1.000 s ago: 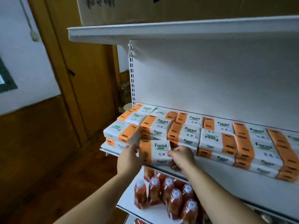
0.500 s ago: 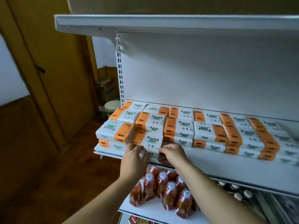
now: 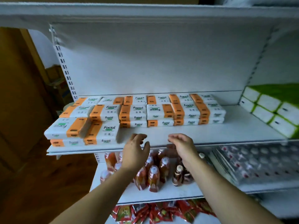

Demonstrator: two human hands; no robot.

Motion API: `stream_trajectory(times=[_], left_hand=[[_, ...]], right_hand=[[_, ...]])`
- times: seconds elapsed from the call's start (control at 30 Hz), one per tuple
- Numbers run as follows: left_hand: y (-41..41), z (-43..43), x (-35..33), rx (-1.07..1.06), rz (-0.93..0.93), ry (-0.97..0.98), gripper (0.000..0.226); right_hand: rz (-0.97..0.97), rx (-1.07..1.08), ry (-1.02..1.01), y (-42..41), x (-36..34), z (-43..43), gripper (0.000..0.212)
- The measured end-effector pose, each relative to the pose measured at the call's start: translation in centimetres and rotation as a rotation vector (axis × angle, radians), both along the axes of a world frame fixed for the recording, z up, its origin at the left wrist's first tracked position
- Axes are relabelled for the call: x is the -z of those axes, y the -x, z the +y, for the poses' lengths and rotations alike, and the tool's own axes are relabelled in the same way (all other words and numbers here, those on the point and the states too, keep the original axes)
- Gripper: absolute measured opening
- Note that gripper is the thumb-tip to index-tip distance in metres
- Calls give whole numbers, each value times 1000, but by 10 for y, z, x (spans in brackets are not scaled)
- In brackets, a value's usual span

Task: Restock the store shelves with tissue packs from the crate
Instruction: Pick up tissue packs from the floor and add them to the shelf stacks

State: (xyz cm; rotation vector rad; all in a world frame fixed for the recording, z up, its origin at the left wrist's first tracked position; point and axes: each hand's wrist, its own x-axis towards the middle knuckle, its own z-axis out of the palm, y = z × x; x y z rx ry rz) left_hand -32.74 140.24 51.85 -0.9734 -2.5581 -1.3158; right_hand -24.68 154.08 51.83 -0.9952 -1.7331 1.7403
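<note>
Both hands hover empty in front of the white shelf (image 3: 210, 135), just at its front edge. The left hand (image 3: 135, 152) has its fingers (image 3: 139, 137) loosely spread and curled, thumb out to the side; the right hand (image 3: 182, 145) shows fingers (image 3: 174, 137) bent inward and slightly apart, gripping nothing. The tissue packs (image 3: 137, 113), white with orange bands and the word "Facial", lie in stacked rows across the left and middle of the shelf, behind and to the left of the hands. The nearest pack (image 3: 103, 130) sits at the front left of the shelf, on top of another, just left of the left fingers and apart from them. Beside it on the left a turned pack (image 3: 68, 127) lies with its print upside down, overhanging the shelf's left end. A bare strip of shelf lies between the right hand and the rows behind it. At the right end of the shelf stand green-and-white packs (image 3: 271, 107), well apart from the hands. On the lower shelf (image 3: 161, 194), under the forearms, stand reddish bottles (image 3: 153, 178) and two dark brown bottles (image 3: 179, 175), with a wrapped case of bottles (image 3: 258, 164) to the right. Below that lie red packets (image 3: 161, 210). Everything is somewhat blurred.
</note>
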Motion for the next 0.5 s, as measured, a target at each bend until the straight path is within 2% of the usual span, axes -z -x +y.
stream_trajectory(times=[0.17,0.4,0.5], left_hand=[[-109,100,-9,273,6,5,27],[-356,229,4,700,-60,51,31],[-459,269,8,866,-120,75,31]], right_hand=[[89,257,46,-150,-7,73,18],[87,674,143,-440,2,136,6],[106,890,149,-549,8,147,11]])
